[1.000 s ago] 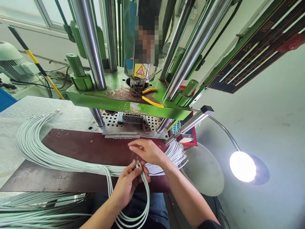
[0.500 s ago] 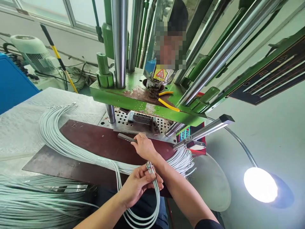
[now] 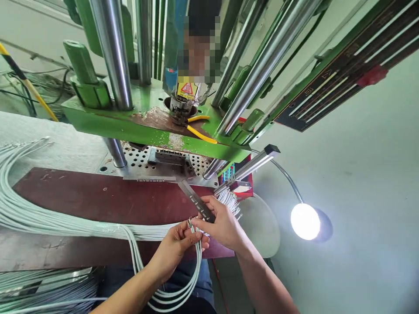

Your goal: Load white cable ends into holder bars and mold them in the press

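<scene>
Away from the press plate's (image 3: 113,172) front edge, the notched metal strip (image 3: 195,201) has come back toward me, angled over the brown board (image 3: 81,192) near the bench's (image 3: 65,135) front right corner. My right hand (image 3: 225,224) is clamped on its near end; my left hand (image 3: 173,248) pinches a few white cables (image 3: 199,257) just below their tips, close by. I'd say I'm starting to load the strip, which calls for matching tips to notches.
</scene>
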Demonstrator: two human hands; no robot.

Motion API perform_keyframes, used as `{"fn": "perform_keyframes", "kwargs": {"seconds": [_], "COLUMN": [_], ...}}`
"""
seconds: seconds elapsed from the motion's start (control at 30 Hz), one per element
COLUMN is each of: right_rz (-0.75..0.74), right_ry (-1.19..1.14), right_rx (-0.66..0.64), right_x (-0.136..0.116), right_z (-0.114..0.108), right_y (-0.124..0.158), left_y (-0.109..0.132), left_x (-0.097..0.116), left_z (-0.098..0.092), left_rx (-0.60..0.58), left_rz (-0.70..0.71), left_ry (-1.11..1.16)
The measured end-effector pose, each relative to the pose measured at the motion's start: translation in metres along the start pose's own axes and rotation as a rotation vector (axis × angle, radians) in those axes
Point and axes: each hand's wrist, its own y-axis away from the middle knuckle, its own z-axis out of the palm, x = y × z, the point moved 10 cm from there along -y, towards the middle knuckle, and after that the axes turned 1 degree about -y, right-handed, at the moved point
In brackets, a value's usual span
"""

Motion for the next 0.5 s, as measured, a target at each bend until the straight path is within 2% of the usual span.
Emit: {"fn": "perform_keyframes", "kwargs": {"seconds": [0.23,0.5], "right_rz": [-0.008,-0.043], "right_ry": [-0.032,-0.186], "right_rx": [-0.012,-0.091], "right_x": [0.010,0.005], "right_z": [-0.003,0.004], "right_y": [-0.006,-0.006], "left_y": [0.000,0.003], "left_x": [-0.005,0.007], "left_z": [0.001,0.009], "left_rx": [0.040,0.051], "left_rz": [-0.075,0.004], "left_ry": [0.004,-0.005]}}
